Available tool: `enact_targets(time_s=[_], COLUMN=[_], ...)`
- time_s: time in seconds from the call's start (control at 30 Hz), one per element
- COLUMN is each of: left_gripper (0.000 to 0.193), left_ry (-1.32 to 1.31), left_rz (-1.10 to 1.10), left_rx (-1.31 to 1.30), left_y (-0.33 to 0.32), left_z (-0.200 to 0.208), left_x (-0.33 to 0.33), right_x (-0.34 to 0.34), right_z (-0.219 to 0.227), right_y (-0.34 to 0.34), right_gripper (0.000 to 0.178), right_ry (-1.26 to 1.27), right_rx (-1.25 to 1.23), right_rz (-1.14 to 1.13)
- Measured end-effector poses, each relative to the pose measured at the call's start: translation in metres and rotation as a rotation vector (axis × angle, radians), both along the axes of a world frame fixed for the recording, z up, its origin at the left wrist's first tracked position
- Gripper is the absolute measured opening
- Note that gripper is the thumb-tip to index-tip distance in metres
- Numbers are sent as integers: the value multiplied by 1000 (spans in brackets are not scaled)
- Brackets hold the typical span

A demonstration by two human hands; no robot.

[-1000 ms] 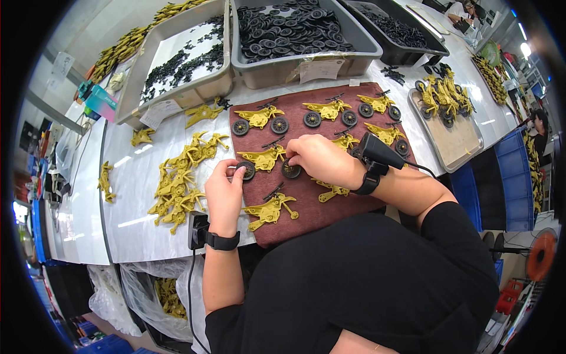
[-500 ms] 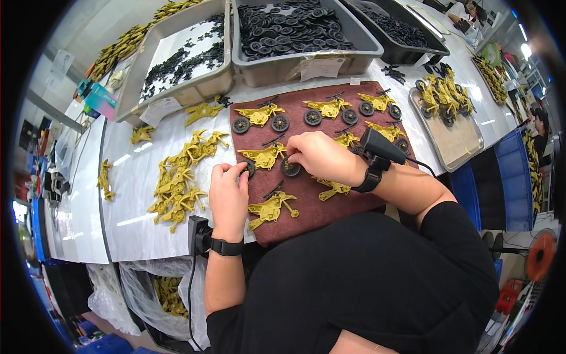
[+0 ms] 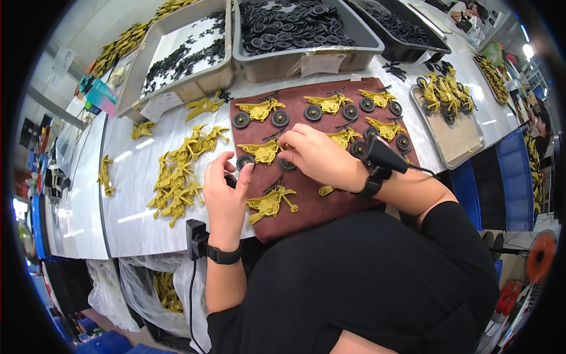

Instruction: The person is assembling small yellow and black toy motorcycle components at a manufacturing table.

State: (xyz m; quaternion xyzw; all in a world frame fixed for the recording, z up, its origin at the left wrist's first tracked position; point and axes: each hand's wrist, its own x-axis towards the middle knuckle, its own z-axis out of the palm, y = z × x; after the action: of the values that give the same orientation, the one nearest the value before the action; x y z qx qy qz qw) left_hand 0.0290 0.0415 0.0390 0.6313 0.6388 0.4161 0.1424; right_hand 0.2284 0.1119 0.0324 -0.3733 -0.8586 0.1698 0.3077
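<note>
My left hand (image 3: 225, 197) is at the left edge of the maroon cloth (image 3: 330, 212), thumb and fingers curled around a black wheel (image 3: 230, 180), which shows only in part. Just past its thumb, another black wheel (image 3: 244, 161) lies beside a yellow toy motorbike body (image 3: 259, 153). My right hand (image 3: 321, 156) reaches over the cloth, fingertips pressed together at the front end of that body, near a thin black handlebar (image 3: 273, 135). What they pinch is hidden. A further wheel (image 3: 287, 164) lies partly under this hand. Another yellow body (image 3: 271, 202) sits nearer me.
Grey bins of small black parts (image 3: 221, 71) and black wheels (image 3: 306, 59) stand at the back, with a black bin (image 3: 407, 44) to their right. Loose yellow bodies (image 3: 177, 171) pile up on the left. A metal tray (image 3: 454, 147) holds bikes with wheels on the right.
My right hand has moved from the front wheel up to the front of the yellow body. My left hand has drawn back slightly from the rear wheel, its fingers wider apart.
</note>
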Motion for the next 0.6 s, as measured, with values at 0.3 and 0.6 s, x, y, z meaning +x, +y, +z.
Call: enact_targets(time_s=[0.3,0.6], left_gripper=[33,23], left_ry=[-635,-811], left_rz=[-315,-35], left_rx=[-213,-375], left_y=[-33,-57], left_z=[-4,-12], left_x=[22,-2], right_x=[-19,4], right_z=[21,23], right_y=[-40,-59], right_gripper=[22,19], right_ry=[259,212], right_rx=[-545,-666], right_rz=[413,198])
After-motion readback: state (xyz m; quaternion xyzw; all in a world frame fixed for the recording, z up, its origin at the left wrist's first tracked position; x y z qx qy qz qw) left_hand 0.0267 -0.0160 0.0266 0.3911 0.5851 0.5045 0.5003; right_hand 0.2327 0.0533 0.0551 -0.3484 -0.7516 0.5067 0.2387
